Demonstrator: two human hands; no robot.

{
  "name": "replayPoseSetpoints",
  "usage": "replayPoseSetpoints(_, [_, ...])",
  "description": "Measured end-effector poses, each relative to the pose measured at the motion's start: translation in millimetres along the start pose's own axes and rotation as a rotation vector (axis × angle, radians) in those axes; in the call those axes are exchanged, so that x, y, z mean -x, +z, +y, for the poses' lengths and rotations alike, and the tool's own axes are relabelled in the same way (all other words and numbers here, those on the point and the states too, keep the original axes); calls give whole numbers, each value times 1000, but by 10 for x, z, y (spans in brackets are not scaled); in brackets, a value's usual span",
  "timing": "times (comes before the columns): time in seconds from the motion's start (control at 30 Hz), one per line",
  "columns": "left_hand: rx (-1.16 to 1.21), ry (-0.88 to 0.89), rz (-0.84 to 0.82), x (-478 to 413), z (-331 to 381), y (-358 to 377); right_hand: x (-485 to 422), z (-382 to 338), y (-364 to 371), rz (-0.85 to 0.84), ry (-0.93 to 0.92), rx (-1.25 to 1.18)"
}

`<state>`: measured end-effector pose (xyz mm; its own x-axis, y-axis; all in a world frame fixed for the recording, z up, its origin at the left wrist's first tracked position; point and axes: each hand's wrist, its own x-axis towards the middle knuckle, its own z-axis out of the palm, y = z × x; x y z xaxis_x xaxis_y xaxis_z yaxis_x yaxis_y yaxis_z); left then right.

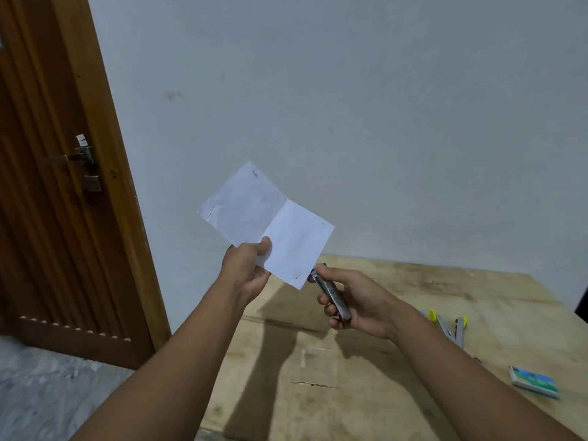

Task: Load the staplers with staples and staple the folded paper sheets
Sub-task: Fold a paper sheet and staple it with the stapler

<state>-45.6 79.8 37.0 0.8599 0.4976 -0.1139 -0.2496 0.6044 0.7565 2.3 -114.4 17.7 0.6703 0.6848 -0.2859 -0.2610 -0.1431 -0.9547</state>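
**Folded sheet held up, stapler at its lower edge**

Nearest is the bare, pale wooden table (350, 402), scuffed and stained, with a thin crack in its top. Both forearms reach out over it and throw shadows on the wood. At the right, on the table, lies a small flat white box with a green and blue label (534, 381). Beyond it, grey metal stapler pieces with yellow ends (450, 326) lie in a V; whether they are one opened stapler or two cannot be told.

Above the table, the right hand (359, 303) has its fingers curled round a slim silver metal stapler with a green tip (331, 296). The stapler's nose sits right at the lower right edge of a white creased paper sheet (267, 224), near its bottom corner. Whether the paper lies inside the stapler's mouth is unclear. The left hand (251, 265) pinches the sheet's lower left edge, thumb on the front, holding it up in the air.

Behind stands a plain grey-white wall (350, 106). To the left are a brown panelled wooden door (47, 233) with a metal lever handle (81, 155) and a grey marbled floor (47, 396).
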Motion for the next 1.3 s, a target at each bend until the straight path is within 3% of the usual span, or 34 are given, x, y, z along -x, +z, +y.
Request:
replayPoseSetpoints(0.27, [-32,-43,-62,80,-32,9,-84,-74,158,272,-125,-101])
replayPoseSetpoints(0.4, [-308,-41,-292,175,4,-15,-129,-115,149,377,-178,-28])
replayPoseSetpoints(0.5, [-536,12,-292,181,32,-39,-115,-141,108,397,-183,12])
replayPoseSetpoints(0.67, [-605,134,-166,153,16,-7,-118,-118,114,365,-172,45])
replayPoseSetpoints(0.83, [-515,163,-126,120,42,-71,-38,-123,25,174,-83,-16])
replayPoseSetpoints(1.0, [-483,222,-125,99,48,-98,-7,-92,-38,10,19,-21])
replayPoseSetpoints(1.3, [-662,284,-186,99,30,-100,3,-124,43,-28,10,-9])
